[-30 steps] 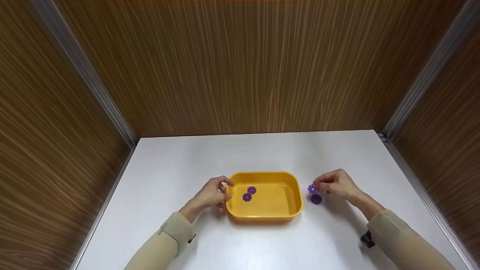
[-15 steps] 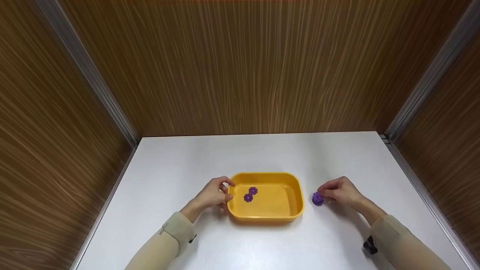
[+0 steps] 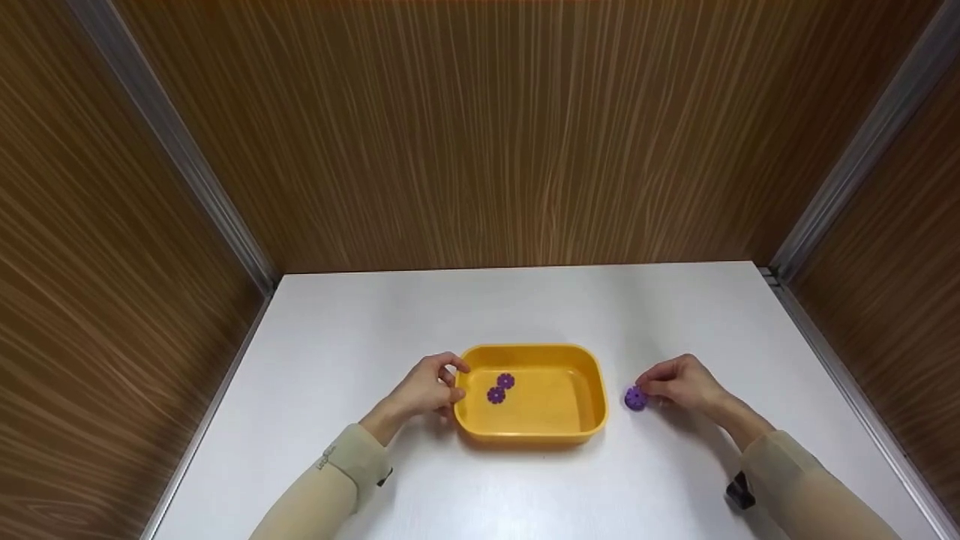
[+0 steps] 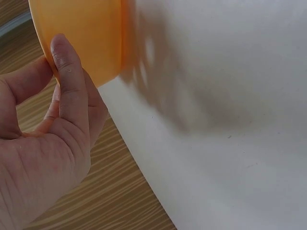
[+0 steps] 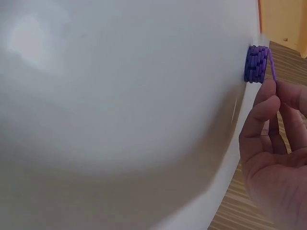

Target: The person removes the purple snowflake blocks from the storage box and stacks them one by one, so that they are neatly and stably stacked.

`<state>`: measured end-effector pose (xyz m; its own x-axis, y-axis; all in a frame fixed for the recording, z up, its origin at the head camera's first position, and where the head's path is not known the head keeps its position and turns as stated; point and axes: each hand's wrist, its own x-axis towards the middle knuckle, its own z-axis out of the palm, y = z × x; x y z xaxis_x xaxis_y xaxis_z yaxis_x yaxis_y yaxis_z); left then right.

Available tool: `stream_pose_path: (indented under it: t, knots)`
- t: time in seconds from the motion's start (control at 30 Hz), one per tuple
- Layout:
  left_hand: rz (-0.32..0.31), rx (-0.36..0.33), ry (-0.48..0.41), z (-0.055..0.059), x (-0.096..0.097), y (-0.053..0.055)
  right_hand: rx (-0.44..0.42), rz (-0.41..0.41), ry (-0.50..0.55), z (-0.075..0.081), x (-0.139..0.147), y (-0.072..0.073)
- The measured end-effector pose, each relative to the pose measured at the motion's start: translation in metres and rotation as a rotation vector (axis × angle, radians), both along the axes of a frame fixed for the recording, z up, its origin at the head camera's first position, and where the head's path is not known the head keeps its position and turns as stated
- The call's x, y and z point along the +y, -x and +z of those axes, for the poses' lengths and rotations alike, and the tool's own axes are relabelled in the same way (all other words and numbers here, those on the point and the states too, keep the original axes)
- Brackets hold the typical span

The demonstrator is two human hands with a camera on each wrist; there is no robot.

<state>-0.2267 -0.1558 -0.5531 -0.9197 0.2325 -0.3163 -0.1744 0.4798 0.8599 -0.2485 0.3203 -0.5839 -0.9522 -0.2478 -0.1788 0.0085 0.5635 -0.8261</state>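
In the head view a yellow tray [image 3: 525, 435] stands mid-table with two purple flower-shaped discs [image 3: 496, 394] lying in its left part. My left hand [image 3: 422, 386] grips the tray's left rim; the left wrist view has its fingers outside and thumb on the other side of the wall. Right of the tray, my right hand [image 3: 681, 386] pinches one purple disc [image 5: 272, 64] by its edge. That disc is tilted against the end of a stack of purple discs [image 5: 255, 64], which stands on the table. From above, the held disc hides most of the stack.
The white table [image 3: 360, 315] is bounded by wood-grain panels [image 3: 510, 135] at the back and both sides. Metal rails [image 3: 847, 135] run along the corners. The tray's right wall stands a short way left of the stack.
My right hand has moved slightly right and down, bringing its disc from above and left of the stack onto its top. The left hand keeps its grip on the tray.
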Motion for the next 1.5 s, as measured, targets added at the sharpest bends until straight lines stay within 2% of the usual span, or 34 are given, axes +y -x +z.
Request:
stream_pose_path:
  t: [0.33, 0.8, 0.93, 1.07, 1.3, 1.5]
  knots:
    - [-0.03, 0.03, -0.014, 0.0, -0.001, -0.002, -0.013, 0.011, 0.022, 0.0, 0.001, -0.001]
    - [-0.014, 0.015, 0.001, 0.0, 0.0, -0.003, -0.024, -0.017, 0.007, 0.0, -0.002, -0.005]
    - [-0.021, 0.023, -0.011, -0.001, 0.0, -0.003, 0.015, -0.024, 0.021, 0.008, -0.007, -0.005]
    - [-0.022, 0.029, -0.008, 0.0, 0.0, -0.003, 0.06, 0.009, 0.053, 0.023, -0.02, -0.003]
    - [-0.029, 0.027, -0.006, 0.0, 0.0, -0.001, 0.133, 0.108, 0.084, 0.048, -0.053, 0.0]
    - [-0.009, 0.011, 0.009, 0.001, 0.001, 0.0, 0.201, 0.21, 0.066, 0.056, -0.085, 0.005]
